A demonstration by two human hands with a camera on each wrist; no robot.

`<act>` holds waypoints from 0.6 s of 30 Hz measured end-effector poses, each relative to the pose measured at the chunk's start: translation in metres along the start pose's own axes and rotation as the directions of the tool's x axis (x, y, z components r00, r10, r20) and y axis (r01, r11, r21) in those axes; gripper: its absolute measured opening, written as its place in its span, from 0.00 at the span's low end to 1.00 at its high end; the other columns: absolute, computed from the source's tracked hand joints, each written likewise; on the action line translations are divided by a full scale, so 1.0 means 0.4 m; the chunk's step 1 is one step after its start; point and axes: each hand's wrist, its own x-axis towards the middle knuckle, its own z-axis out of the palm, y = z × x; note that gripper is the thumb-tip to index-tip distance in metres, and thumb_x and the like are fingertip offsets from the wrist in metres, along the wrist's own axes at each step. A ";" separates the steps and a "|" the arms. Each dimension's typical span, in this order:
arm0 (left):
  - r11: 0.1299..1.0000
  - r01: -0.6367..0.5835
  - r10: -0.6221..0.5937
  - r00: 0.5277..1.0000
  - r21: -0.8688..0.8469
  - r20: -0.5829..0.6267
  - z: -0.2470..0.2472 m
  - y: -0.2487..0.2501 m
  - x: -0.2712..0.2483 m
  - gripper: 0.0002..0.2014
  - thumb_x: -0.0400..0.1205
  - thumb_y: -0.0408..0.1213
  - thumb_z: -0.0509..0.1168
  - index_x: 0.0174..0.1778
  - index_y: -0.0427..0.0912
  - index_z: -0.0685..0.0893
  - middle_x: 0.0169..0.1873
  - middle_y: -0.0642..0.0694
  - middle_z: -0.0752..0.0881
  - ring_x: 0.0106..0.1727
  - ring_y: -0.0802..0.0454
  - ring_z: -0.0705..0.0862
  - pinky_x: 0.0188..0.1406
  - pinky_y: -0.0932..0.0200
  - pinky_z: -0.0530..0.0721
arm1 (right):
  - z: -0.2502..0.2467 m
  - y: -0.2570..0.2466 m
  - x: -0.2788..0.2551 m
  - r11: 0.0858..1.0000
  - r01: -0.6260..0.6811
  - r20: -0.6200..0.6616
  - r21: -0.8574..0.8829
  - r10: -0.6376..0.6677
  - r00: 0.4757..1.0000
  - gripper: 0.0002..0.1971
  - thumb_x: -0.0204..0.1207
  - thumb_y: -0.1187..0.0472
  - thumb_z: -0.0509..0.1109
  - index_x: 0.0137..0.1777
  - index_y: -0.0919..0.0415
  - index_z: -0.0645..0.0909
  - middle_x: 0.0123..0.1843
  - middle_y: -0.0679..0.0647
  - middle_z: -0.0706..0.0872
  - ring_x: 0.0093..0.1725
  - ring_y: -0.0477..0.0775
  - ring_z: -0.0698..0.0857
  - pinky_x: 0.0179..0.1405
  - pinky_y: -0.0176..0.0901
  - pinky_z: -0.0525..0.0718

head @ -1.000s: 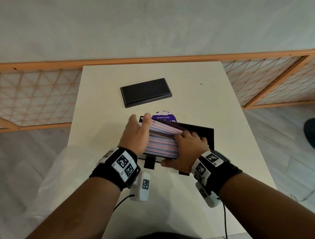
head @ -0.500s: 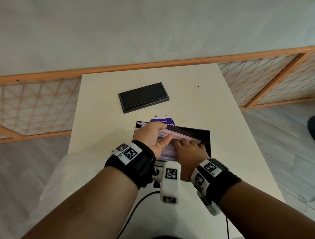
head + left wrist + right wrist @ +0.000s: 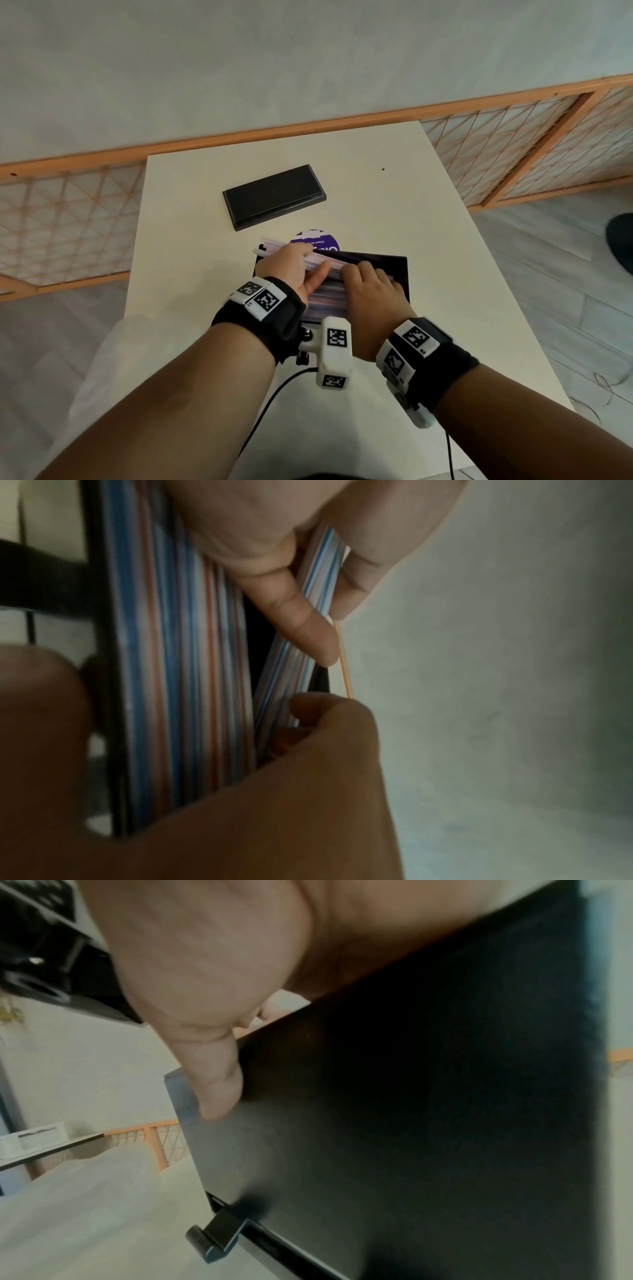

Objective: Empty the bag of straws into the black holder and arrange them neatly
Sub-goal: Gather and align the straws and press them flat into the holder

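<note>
The black holder [image 3: 394, 270] stands mid-table with the striped straws [image 3: 325, 301] lying lengthwise inside it. My left hand [image 3: 301, 263] reaches over the pile from the left and pinches a few straws [image 3: 318, 588] between thumb and fingers at the far side. Their ends [image 3: 270, 245] stick out past the holder's left end. My right hand [image 3: 370, 284] grips the holder: the thumb [image 3: 215, 1085] presses on the outside of the near wall [image 3: 411, 1123], and the fingers curl over the straws inside. The bottom of the pile is hidden.
A flat black lid [image 3: 274, 197] lies toward the back of the white table [image 3: 428, 222]. A purple round sticker [image 3: 318, 240] shows behind the holder. A clear plastic bag [image 3: 113, 342] hangs at the table's near left edge. An orange lattice screen [image 3: 68, 222] stands behind.
My left hand left the bundle's left end, crossed over the top and took hold of a few straws. The straws sank lower into the holder. My right hand stayed in place.
</note>
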 end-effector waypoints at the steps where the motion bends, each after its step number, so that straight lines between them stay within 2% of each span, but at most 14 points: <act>1: 1.000 0.008 -0.007 1.000 0.009 -0.008 -0.009 0.001 -0.003 0.12 0.77 0.26 0.73 0.57 0.34 0.84 0.54 0.32 0.87 0.41 0.38 0.92 0.30 0.56 0.90 | -0.001 -0.003 -0.001 1.000 -0.006 -0.030 0.000 0.006 1.000 0.39 0.66 0.41 0.72 0.72 0.55 0.60 0.67 0.53 0.69 0.67 0.59 0.72 0.68 0.59 0.73; 3: 0.999 0.037 -0.037 0.999 0.005 -0.014 -0.024 0.000 -0.008 0.13 0.77 0.27 0.73 0.57 0.34 0.84 0.54 0.31 0.87 0.36 0.39 0.92 0.29 0.57 0.89 | 0.003 -0.009 0.004 0.999 -0.016 -0.070 -0.035 0.014 0.997 0.44 0.63 0.37 0.71 0.74 0.54 0.58 0.67 0.52 0.69 0.65 0.58 0.71 0.65 0.57 0.74; 5: 0.997 0.078 -0.078 0.997 -0.002 0.002 -0.035 0.001 -0.010 0.14 0.78 0.27 0.73 0.59 0.34 0.84 0.56 0.31 0.87 0.38 0.38 0.92 0.25 0.58 0.88 | 0.010 -0.013 0.017 0.995 -0.025 -0.086 -0.097 0.016 0.996 0.48 0.59 0.32 0.70 0.76 0.53 0.58 0.66 0.52 0.68 0.64 0.58 0.71 0.62 0.57 0.74; 7: 0.991 0.132 -0.131 0.990 -0.013 0.047 -0.041 0.005 -0.018 0.15 0.81 0.29 0.72 0.63 0.34 0.83 0.55 0.31 0.87 0.35 0.40 0.92 0.22 0.59 0.87 | 0.019 -0.013 0.034 0.991 -0.037 -0.083 -0.132 0.026 0.996 0.47 0.57 0.29 0.70 0.74 0.51 0.61 0.66 0.52 0.68 0.63 0.59 0.70 0.61 0.57 0.73; 10: 0.983 0.186 -0.185 0.976 0.004 0.118 -0.049 0.015 -0.039 0.16 0.83 0.34 0.71 0.65 0.32 0.81 0.47 0.31 0.88 0.27 0.42 0.91 0.19 0.60 0.86 | 0.031 -0.009 0.053 0.990 -0.042 -0.052 -0.136 0.036 0.998 0.45 0.55 0.24 0.66 0.69 0.49 0.67 0.66 0.51 0.70 0.64 0.59 0.72 0.64 0.59 0.73; 12: 0.982 0.188 -0.190 0.970 0.026 0.151 -0.061 0.026 -0.059 0.17 0.84 0.36 0.71 0.65 0.31 0.81 0.45 0.29 0.89 0.29 0.42 0.92 0.20 0.60 0.88 | 0.037 -0.009 0.062 0.992 -0.050 0.004 -0.118 0.051 0.999 0.48 0.53 0.20 0.62 0.69 0.50 0.67 0.66 0.52 0.76 0.66 0.61 0.75 0.67 0.62 0.73; 15: 0.989 0.087 -0.104 0.985 0.123 0.135 -0.080 0.046 -0.093 0.14 0.81 0.35 0.73 0.59 0.32 0.83 0.47 0.28 0.91 0.34 0.39 0.93 0.21 0.61 0.87 | 0.039 -0.012 0.074 0.989 -0.080 0.059 -0.122 0.088 0.994 0.54 0.50 0.17 0.63 0.73 0.51 0.65 0.69 0.52 0.78 0.69 0.62 0.78 0.72 0.65 0.71; 18: 0.951 -0.071 0.047 0.995 0.301 0.087 -0.102 0.070 -0.118 0.12 0.78 0.34 0.75 0.53 0.31 0.85 0.49 0.29 0.90 0.33 0.37 0.92 0.23 0.59 0.88 | 0.039 -0.014 0.083 0.990 -0.081 0.095 -0.116 0.093 0.991 0.55 0.48 0.17 0.66 0.73 0.49 0.64 0.68 0.52 0.77 0.68 0.60 0.78 0.72 0.65 0.71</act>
